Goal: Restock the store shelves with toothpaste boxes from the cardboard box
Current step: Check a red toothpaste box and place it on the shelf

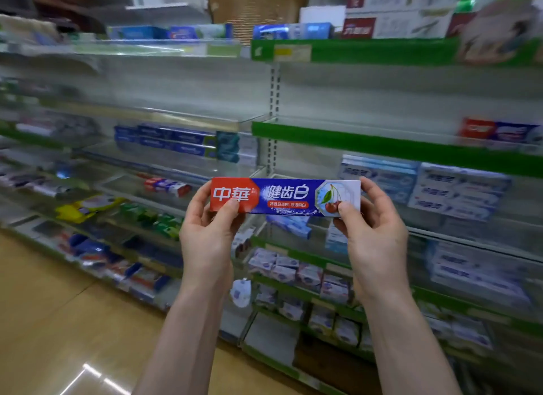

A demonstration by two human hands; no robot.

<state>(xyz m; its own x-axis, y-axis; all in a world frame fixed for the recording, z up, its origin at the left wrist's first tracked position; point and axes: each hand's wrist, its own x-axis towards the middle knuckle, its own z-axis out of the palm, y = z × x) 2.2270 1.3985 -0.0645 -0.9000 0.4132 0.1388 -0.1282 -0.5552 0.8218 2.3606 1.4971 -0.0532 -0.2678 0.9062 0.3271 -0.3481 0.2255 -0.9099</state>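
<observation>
A long red, blue and white toothpaste box (289, 196) with a cherry picture is held level in front of the shelves, printed face toward me. My left hand (207, 236) pinches its red end, thumb on the front. My right hand (374, 233) pinches the white end the same way. Behind the box stand green-edged store shelves (382, 147); the shelf at upper right is mostly bare, with one matching red and blue box (496, 130) at its far right. The cardboard box is out of view.
Stacks of pale blue boxes (426, 186) fill the shelf right of my hands. Dark blue boxes (170, 140) lie on the left bay. Small packets (296, 272) sit on lower shelves. A woven basket (258, 3) stands on top. Tan floor (58, 321) lies at left.
</observation>
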